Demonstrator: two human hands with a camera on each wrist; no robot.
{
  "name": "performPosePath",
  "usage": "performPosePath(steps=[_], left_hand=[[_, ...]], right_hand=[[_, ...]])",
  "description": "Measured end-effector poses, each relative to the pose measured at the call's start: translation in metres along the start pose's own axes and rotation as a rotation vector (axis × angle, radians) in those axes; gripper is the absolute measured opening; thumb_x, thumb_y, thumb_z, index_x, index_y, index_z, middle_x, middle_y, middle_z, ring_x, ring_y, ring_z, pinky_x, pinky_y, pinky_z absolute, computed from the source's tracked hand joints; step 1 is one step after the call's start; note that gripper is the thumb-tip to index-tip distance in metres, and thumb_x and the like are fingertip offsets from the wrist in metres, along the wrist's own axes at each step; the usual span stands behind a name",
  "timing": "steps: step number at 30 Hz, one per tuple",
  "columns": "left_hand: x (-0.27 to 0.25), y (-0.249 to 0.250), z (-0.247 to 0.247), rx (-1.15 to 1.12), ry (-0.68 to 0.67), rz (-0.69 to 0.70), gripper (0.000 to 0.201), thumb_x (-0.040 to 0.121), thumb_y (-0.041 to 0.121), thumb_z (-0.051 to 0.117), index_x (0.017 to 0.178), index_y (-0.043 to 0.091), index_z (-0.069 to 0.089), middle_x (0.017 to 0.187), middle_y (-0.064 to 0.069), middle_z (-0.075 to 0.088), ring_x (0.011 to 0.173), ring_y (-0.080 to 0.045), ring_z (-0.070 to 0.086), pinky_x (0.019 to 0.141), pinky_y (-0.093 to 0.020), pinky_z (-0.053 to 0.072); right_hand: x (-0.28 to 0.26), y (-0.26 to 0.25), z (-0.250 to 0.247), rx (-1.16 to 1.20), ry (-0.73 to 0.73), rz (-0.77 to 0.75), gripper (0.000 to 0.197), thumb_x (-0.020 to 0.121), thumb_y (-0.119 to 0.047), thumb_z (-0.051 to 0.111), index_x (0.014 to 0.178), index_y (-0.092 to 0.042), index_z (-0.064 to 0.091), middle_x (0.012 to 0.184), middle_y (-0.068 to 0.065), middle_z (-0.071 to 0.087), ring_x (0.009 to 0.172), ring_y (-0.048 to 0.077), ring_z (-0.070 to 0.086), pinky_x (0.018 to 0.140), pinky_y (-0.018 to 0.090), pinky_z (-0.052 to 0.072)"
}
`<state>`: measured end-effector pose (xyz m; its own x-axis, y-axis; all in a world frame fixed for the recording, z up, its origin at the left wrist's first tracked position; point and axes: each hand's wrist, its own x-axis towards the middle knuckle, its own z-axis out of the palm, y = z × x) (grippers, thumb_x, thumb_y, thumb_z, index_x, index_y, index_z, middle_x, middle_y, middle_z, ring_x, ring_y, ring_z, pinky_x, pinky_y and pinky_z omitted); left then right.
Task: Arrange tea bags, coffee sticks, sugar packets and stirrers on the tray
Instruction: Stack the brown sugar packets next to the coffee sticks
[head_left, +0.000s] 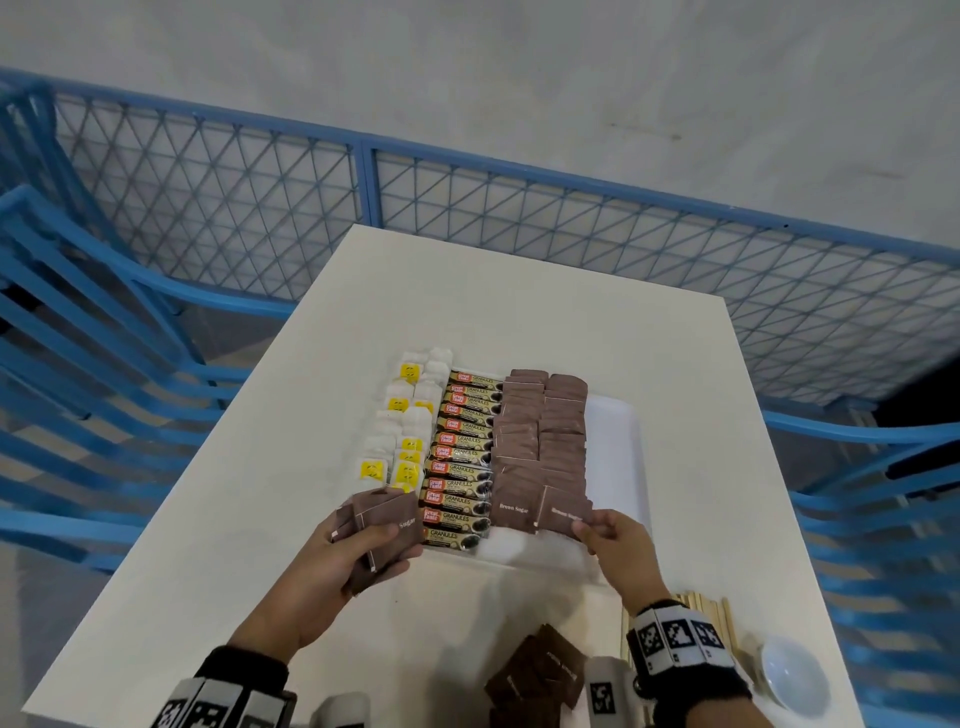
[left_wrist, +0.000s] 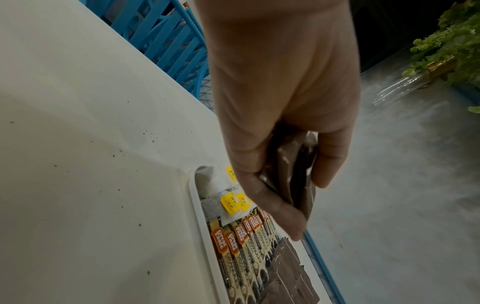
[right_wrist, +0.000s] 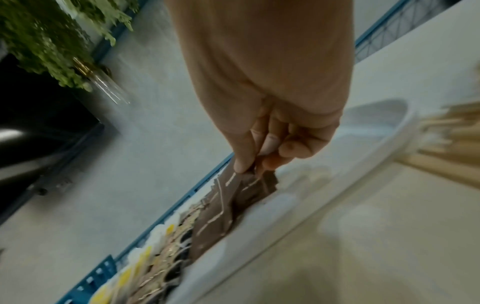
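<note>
A white tray (head_left: 621, 431) on the table holds a column of tea bags (head_left: 405, 421) with yellow tags, a column of coffee sticks (head_left: 462, 457) and two columns of brown sugar packets (head_left: 540, 436). My left hand (head_left: 358, 551) grips a small stack of brown sugar packets (head_left: 387, 525) just left of the tray's near corner; in the left wrist view the stack (left_wrist: 296, 174) sits between thumb and fingers. My right hand (head_left: 605, 532) pinches the nearest sugar packet (head_left: 563, 512) of the right column, which lies at the tray's near end (right_wrist: 231, 185).
Loose brown sugar packets (head_left: 540, 675) lie on the table near me. Wooden stirrers (head_left: 711, 616) lie at the lower right, beside a white bowl (head_left: 795, 673). Blue chairs (head_left: 78, 364) and a blue mesh fence (head_left: 363, 192) surround the table. The tray's right strip is bare.
</note>
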<state>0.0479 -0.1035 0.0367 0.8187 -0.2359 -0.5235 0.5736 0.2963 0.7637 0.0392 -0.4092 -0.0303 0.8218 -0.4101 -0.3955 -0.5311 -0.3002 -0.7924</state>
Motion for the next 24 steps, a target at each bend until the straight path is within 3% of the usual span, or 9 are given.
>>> performPosePath(steps=[3,9,12,15,17,20,22,24], left_hand=[[-0.001,0.0,-0.001,-0.007,0.003,0.011,0.034,0.087,-0.006,0.053,0.114,0.013,0.06,0.105,-0.012,0.071,0.093,-0.037,0.069,0.075,-0.034,0.059],[-0.001,-0.001,-0.001,-0.003,0.02,0.01,0.035,0.087,-0.006,0.053,0.114,0.014,0.061,0.109,-0.011,0.07,0.094,-0.034,0.069,0.077,-0.036,0.058],[0.0,-0.001,0.001,0.011,0.018,0.016,0.035,0.086,-0.005,0.055,0.116,0.014,0.06,0.111,-0.009,0.069,0.093,-0.03,0.07,0.081,-0.038,0.056],[0.001,-0.002,0.001,0.007,0.013,0.026,0.04,0.08,-0.005,0.064,0.115,0.015,0.061,0.114,-0.009,0.068,0.092,-0.025,0.07,0.081,-0.037,0.056],[0.003,-0.002,0.002,-0.007,0.006,0.023,0.038,0.084,-0.005,0.059,0.117,0.013,0.06,0.118,-0.011,0.066,0.096,-0.028,0.068,0.078,-0.035,0.058],[0.007,-0.004,0.008,-0.024,0.017,0.013,0.036,0.085,-0.007,0.056,0.115,0.011,0.061,0.124,-0.015,0.06,0.097,-0.031,0.067,0.071,-0.034,0.059],[0.009,-0.004,0.014,-0.019,0.02,0.01,0.033,0.084,-0.008,0.058,0.11,0.012,0.063,0.125,-0.015,0.057,0.097,-0.031,0.066,0.067,-0.032,0.059],[0.01,-0.004,0.02,0.003,0.016,0.009,0.033,0.083,-0.008,0.059,0.107,0.013,0.064,0.121,-0.014,0.06,0.097,-0.031,0.066,0.067,-0.032,0.059]], right_hand=[[0.006,0.005,-0.003,-0.025,0.025,0.014,0.006,0.082,-0.016,0.07,0.082,-0.014,0.064,0.072,0.001,0.063,0.07,0.017,0.056,0.07,0.026,0.044],[0.011,0.001,0.003,-0.119,0.069,0.022,0.014,0.078,-0.019,0.072,0.081,-0.017,0.058,0.073,0.002,0.065,0.073,0.02,0.06,0.069,0.03,0.047],[0.01,-0.003,0.006,-0.128,0.096,-0.001,0.02,0.079,-0.017,0.072,0.09,-0.011,0.056,0.069,0.003,0.06,0.064,0.016,0.056,0.055,0.021,0.04],[0.008,-0.006,0.008,-0.165,0.108,-0.002,0.025,0.081,-0.017,0.069,0.097,-0.01,0.051,0.071,0.004,0.058,0.063,0.011,0.053,0.052,0.018,0.033],[0.005,-0.008,0.01,-0.217,0.133,-0.023,0.031,0.081,-0.017,0.068,0.104,-0.009,0.049,0.084,0.008,0.059,0.07,0.016,0.054,0.055,0.02,0.034],[0.001,-0.015,0.017,-0.285,0.196,-0.132,0.034,0.081,-0.013,0.065,0.111,-0.007,0.049,0.1,0.01,0.05,0.083,0.022,0.051,0.07,0.025,0.038],[-0.005,-0.025,0.026,-0.28,0.176,-0.235,0.028,0.082,-0.012,0.064,0.107,-0.007,0.053,0.1,0.008,0.051,0.087,0.022,0.05,0.076,0.027,0.041],[-0.016,-0.041,0.034,-0.253,0.063,-0.342,0.013,0.087,-0.019,0.062,0.096,-0.01,0.057,0.089,0.001,0.052,0.084,0.019,0.052,0.076,0.023,0.042]])
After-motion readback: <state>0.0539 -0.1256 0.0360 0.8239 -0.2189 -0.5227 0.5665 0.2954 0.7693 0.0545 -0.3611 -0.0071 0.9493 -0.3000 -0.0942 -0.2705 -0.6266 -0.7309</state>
